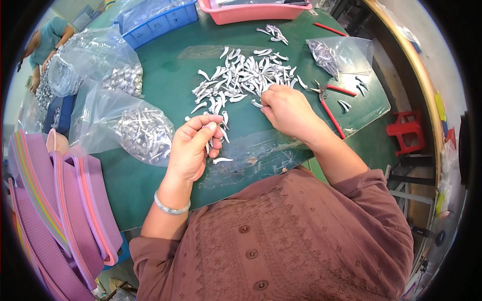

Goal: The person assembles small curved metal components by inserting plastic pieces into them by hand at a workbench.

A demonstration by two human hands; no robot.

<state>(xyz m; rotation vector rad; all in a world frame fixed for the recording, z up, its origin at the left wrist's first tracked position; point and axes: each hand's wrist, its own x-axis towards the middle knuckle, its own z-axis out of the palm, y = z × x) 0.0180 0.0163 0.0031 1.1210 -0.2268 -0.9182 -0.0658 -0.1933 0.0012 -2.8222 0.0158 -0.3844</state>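
Fingers (203,131) of the left hand (193,150) curl shut on a few small silvery curved metal pieces (215,145); right hand (286,111) fingers pinch into the loose heap of the same pieces (241,78) mid-table. Held pieces could slip out; one (222,160) lies near the front edge. Green table (165,75), clear bags (135,128), red-handled pliers (329,100), crowded workshop.

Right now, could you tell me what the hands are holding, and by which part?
The left hand grips a few small silvery metal pieces in its curled fingers; which part cannot be told. The right hand reaches into the pile; its hold is hidden.
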